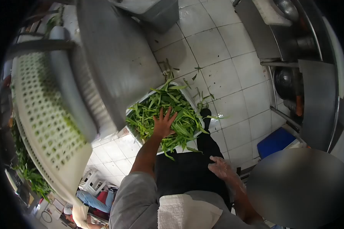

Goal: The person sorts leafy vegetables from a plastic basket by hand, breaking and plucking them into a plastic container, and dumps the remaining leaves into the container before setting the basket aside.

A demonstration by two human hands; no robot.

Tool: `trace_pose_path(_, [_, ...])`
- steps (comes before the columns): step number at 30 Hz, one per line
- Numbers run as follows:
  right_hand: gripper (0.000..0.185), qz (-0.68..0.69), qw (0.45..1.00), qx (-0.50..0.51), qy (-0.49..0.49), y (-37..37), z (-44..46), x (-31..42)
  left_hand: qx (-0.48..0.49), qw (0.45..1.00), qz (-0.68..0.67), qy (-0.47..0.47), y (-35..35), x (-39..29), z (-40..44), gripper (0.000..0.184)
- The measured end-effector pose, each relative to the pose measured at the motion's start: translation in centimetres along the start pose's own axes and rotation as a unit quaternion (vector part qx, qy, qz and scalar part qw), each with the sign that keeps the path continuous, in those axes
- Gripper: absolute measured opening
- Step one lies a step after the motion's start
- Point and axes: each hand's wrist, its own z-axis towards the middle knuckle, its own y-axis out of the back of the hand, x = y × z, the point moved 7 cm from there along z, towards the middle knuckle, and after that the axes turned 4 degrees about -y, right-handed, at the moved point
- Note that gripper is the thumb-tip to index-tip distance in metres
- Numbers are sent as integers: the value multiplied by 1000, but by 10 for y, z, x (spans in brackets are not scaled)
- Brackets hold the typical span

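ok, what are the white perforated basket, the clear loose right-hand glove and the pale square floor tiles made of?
White perforated basket: probably moulded plastic, matt or satin; even rows of holes.
Clear loose glove: likely thin, glossy plastic film; see-through, wrinkled.
Pale square floor tiles: look like glazed ceramic; glints, dark joints.

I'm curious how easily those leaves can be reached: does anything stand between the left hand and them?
Nothing visible does: the left hand rests spread on the leafy greens, with no lid or tool between them.
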Motion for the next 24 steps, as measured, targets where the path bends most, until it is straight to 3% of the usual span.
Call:
trace_pose_path(1, [49, 98, 993, 17, -56, -2, 7, -11, 4, 1000, 1, -2, -5, 4, 11, 111])
trace_pose_path(2, [41, -16, 993, -33, 113, 7, 3, 10, 13, 1000, -1, -1, -12, 8, 18, 110])
trace_pose_path(3, [41, -10, 994, -26, 106, -4, 3, 6, 25, 1000, -4, 2, -24, 13, 19, 109])
trace_pose_path(5, [39, 126, 991, -41, -25, -16, 8, -23, 40, 999, -3, 13, -43, 18, 31, 106])
trace_pose_path(6, [39, 122, 991, -40, -22, -14, 12, -22, 69, 997, -16, 20, -55, 19, 39, 105])
trace_pose_path(8, [41, -51, 996, 54, 45, -18, 33, -7, 110, 992, -54, 27, -65, 25, 67, 99])
trace_pose_path(11, [31, -125, 986, 11, 114, -26, 32, 3, 82, 993, -82, 32, -85, 25, 76, 98])
trace_pose_path(12, [18, -339, 907, 3, 248, -36, 22, 10, 63, 992, -104, 32, -77, 24, 73, 98])
trace_pose_path(13, [18, -338, 907, 3, 250, -41, 14, 11, 62, 992, -103, 34, -72, 19, 67, 98])
trace_pose_path(14, [16, -168, 975, 45, 139, -39, 21, 2, 67, 993, -88, 37, -62, 20, 70, 99])
trace_pose_path(15, [14, 14, 996, 91, 19, -43, 18, -9, 77, 993, -75, 40, -52, 17, 66, 99])
trace_pose_path(16, [23, -256, 926, 36, 274, -42, -4, 22, 103, 992, -63, 42, -31, 11, 53, 101])
trace_pose_path(17, [23, -260, 923, 36, 280, -39, -14, 23, 97, 992, -64, 47, -20, 4, 45, 101])
trace_pose_path(19, [28, -211, 952, 10, 223, -19, -26, 41, 140, 986, -54, 68, 9, -9, 28, 97])
trace_pose_path(20, [29, 49, 993, 80, 74, -34, -18, -15, 150, 983, -66, 79, 17, -11, 24, 96])
trace_pose_path(23, [33, -75, 993, 59, 67, 1, -28, 31, 153, 982, -73, 78, 26, -19, 7, 93])
trace_pose_path(24, [41, 9, 998, 38, -40, 17, -37, 62, 145, 983, -85, 77, 36, -25, -3, 88])
